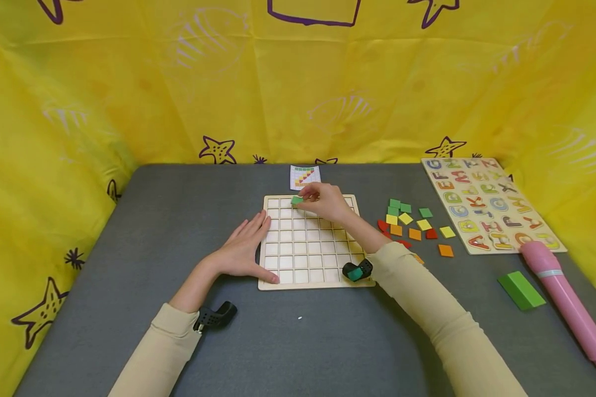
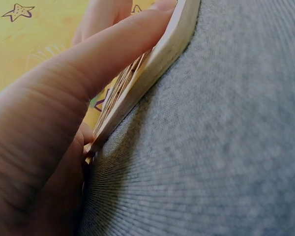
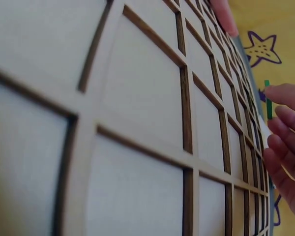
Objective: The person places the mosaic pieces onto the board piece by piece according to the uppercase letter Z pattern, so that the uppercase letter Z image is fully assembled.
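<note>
A wooden grid board (image 1: 300,241) with square recesses lies on the grey table. Over its back row my right hand (image 1: 325,201) pinches a green square tile (image 1: 297,200) between thumb and fingertips. The right wrist view shows that tile (image 3: 269,100) edge-on, close over the far cells. My left hand (image 1: 243,248) rests along the board's left side, fingers spread and the thumb on the front left corner. In the left wrist view the thumb (image 2: 123,44) lies on the board's rim (image 2: 152,69). Behind the board is a small pattern card (image 1: 305,177) with coloured squares.
Right of the board lie loose green tiles (image 1: 405,208), yellow tiles (image 1: 424,225), orange tiles (image 1: 415,234) and red pieces (image 1: 431,234). Farther right are an alphabet puzzle board (image 1: 491,204), a green block (image 1: 521,290) and a pink microphone-shaped toy (image 1: 571,300). A yellow patterned cloth (image 1: 288,99) hangs behind.
</note>
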`<state>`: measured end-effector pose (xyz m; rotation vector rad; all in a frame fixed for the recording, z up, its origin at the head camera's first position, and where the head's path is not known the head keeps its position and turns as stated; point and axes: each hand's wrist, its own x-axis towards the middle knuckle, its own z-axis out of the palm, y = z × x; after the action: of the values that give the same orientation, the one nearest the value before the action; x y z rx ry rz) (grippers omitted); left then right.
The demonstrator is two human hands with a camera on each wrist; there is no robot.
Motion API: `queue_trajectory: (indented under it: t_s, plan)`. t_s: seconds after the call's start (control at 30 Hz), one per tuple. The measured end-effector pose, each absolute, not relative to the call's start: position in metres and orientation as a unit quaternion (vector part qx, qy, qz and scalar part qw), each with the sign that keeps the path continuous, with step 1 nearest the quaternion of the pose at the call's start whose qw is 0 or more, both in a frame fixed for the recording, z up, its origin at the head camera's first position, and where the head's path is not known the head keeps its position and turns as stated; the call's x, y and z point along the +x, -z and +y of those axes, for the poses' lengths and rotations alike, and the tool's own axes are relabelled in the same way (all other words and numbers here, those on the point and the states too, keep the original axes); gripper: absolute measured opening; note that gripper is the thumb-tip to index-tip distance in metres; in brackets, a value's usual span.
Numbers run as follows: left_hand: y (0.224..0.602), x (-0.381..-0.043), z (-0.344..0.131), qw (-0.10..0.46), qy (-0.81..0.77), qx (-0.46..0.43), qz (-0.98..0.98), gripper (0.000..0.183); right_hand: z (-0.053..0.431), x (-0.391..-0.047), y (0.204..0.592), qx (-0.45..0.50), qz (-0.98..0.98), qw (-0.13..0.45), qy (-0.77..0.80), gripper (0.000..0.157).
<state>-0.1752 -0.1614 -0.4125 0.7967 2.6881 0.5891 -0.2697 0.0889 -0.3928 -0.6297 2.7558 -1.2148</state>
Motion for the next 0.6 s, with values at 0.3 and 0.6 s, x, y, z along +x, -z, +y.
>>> queue_trajectory:
  t_s: [0.3, 0.6]
  plan:
    - [0.411, -0.175, -0.162, 0.14, -0.211, 0.277, 0.927, 0.137, 0.073, -0.275, 0.395, -0.226, 0.901, 0.033, 0.369, 0.023]
    - [0.41, -0.175, -0.162, 0.139, -0.217, 0.281, 0.925, 0.136, 0.063, -0.28, 0.396, -0.251, 0.911, 0.028, 0.326, 0.021]
